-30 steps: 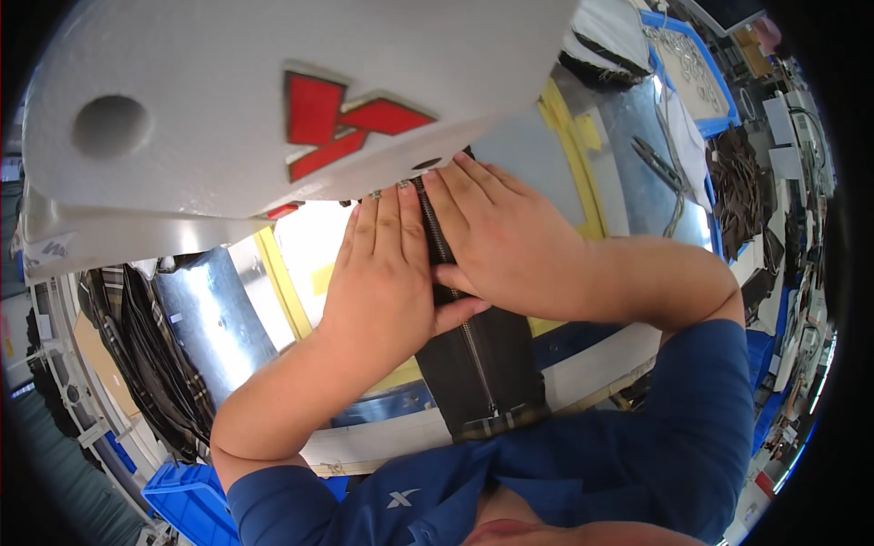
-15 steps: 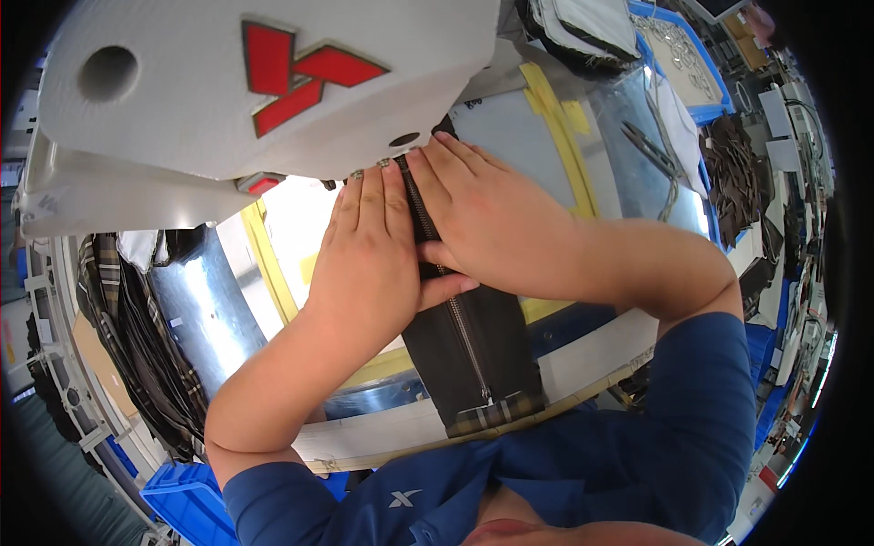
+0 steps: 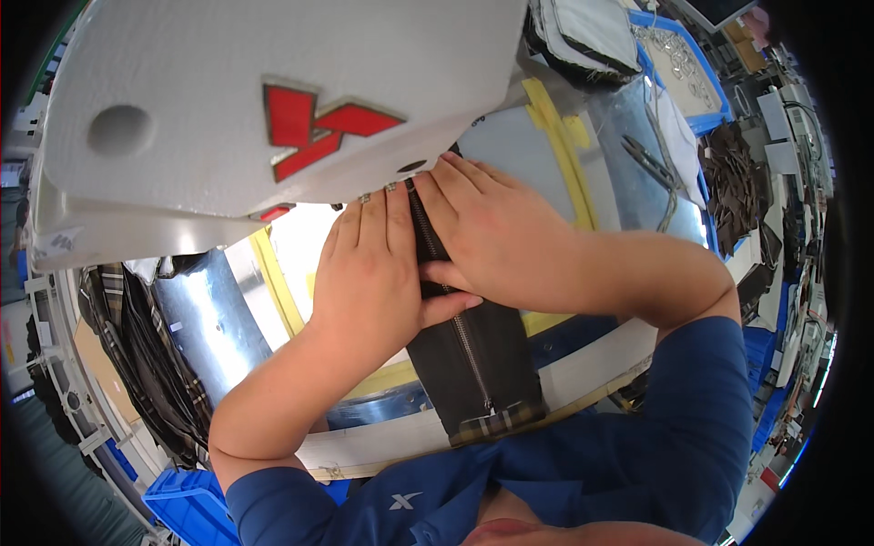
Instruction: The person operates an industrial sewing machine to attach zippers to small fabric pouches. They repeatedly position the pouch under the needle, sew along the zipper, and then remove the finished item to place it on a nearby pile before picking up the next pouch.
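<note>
A dark strip of fabric (image 3: 496, 350) with a metal zipper (image 3: 469, 350) lies lengthwise in front of me, its plaid-edged end at the table's near edge. My left hand (image 3: 371, 264) lies flat on its left side, fingers stretched forward. On the other side of the zipper, my right hand (image 3: 496, 237) presses flat too, its fingertips reaching under the white machine head (image 3: 300, 55). Both thumbs cross over the zipper. The machine head hides the fabric's far end and the needle area.
Dark plaid pieces (image 3: 146, 355) hang at the left above a blue crate (image 3: 187, 500). Tweezer-like snips (image 3: 648, 159) lie on the right, near a blue tray (image 3: 678, 59) of small metal parts and a heap of brown pieces (image 3: 733, 177). Yellow tape strips (image 3: 560, 150) mark the work surface.
The view has shifted slightly, so the machine head sits lower in the picture. Both hands stay flat on the fabric in nearly the same pose.
</note>
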Motion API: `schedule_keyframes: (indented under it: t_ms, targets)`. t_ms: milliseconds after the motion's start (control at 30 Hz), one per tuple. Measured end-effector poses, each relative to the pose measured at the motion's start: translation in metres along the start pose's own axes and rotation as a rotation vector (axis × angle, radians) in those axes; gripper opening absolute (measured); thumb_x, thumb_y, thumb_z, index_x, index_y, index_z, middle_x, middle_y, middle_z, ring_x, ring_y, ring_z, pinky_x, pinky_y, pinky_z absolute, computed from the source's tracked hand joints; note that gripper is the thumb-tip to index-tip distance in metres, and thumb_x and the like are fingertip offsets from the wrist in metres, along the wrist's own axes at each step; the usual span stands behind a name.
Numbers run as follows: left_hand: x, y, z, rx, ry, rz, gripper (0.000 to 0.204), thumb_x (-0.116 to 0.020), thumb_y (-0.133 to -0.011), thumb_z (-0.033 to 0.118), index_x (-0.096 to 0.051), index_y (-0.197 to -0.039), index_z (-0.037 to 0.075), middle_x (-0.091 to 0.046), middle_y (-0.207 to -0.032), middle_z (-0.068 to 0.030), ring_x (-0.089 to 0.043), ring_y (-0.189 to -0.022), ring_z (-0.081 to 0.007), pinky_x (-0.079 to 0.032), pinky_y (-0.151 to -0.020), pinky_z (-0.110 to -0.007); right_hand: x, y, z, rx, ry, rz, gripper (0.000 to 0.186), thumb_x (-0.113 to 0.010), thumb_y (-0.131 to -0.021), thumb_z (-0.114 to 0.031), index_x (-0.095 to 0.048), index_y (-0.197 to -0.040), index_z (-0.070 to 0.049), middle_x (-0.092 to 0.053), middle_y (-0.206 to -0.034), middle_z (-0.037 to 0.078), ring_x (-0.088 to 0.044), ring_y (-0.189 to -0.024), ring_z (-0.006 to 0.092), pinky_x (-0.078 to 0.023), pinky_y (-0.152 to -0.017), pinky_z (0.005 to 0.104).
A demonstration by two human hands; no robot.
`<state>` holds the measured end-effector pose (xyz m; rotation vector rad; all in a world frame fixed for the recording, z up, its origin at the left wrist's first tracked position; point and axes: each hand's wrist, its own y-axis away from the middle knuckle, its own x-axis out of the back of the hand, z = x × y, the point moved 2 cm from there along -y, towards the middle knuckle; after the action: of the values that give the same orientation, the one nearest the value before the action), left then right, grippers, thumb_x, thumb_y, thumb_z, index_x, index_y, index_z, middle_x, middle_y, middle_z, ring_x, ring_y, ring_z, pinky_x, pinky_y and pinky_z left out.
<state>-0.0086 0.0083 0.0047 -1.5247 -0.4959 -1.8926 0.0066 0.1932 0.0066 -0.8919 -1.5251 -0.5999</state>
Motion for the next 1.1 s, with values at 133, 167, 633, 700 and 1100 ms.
schedule_keyframes:
  t_ms: [133, 167, 633, 700, 1100]
  targets:
    - [0.0008, -0.0018, 0.0004, -0.013, -0.008, 0.022, 0.126, -0.085, -0.068, 0.075, -0.052, -0.144, -0.02, -0.06, -0.144, -0.0353, -0.059, -0.133, -0.0502, -0.045, -0.119, -0.055, 0.0024, -0.0008, -0.0006, -0.006, 0.0, -0.02, 0.086, -0.074, -0.095, -0.048, -0.054, -0.144, 0.02, -0.058, -0.147, 0.039, -0.061, -0.137, 0.0458, -0.048, -0.119, 0.048]
    - [0.0004, -0.0022, 0.0003, -0.01, 0.0, 0.031, 0.126, -0.085, -0.068, 0.075, -0.052, -0.143, -0.02, -0.06, -0.144, -0.0352, -0.06, -0.133, -0.0499, -0.045, -0.119, -0.055, 0.0029, -0.0008, -0.0003, -0.008, 0.001, -0.021, 0.086, -0.074, -0.095, -0.049, -0.054, -0.144, 0.019, -0.058, -0.147, 0.039, -0.061, -0.137, 0.0457, -0.048, -0.119, 0.048]
    - [-0.0001, -0.0011, 0.0051, -0.001, -0.05, 0.015, 0.129, -0.088, -0.064, 0.072, -0.052, -0.144, -0.022, -0.061, -0.142, -0.0353, -0.059, -0.136, -0.0485, -0.046, -0.119, -0.054, 0.0007, -0.0012, -0.0005, 0.01, 0.008, 0.018, 0.086, -0.075, -0.093, -0.048, -0.056, -0.143, 0.019, -0.06, -0.144, 0.038, -0.064, -0.134, 0.0455, -0.05, -0.117, 0.0487]
    - [0.0, -0.0015, 0.005, 0.004, -0.039, 0.023, 0.129, -0.088, -0.063, 0.072, -0.051, -0.144, -0.022, -0.06, -0.142, -0.0359, -0.059, -0.135, -0.0492, -0.046, -0.119, -0.054, 0.0008, -0.0007, -0.0007, 0.006, 0.003, 0.038, 0.085, -0.077, -0.09, -0.048, -0.058, -0.141, 0.017, -0.062, -0.142, 0.037, -0.064, -0.134, 0.0456, -0.05, -0.117, 0.0483]
    - [0.0027, -0.0051, 0.0056, -0.019, -0.052, 0.1, 0.122, -0.092, -0.058, 0.066, -0.058, -0.139, -0.018, -0.065, -0.131, -0.0308, -0.066, -0.12, -0.0442, -0.054, -0.106, -0.049, -0.0041, 0.0006, 0.0008, -0.014, 0.02, 0.061, 0.084, -0.078, -0.087, -0.048, -0.059, -0.141, 0.013, -0.063, -0.141, 0.032, -0.062, -0.135, 0.045, -0.047, -0.119, 0.049]
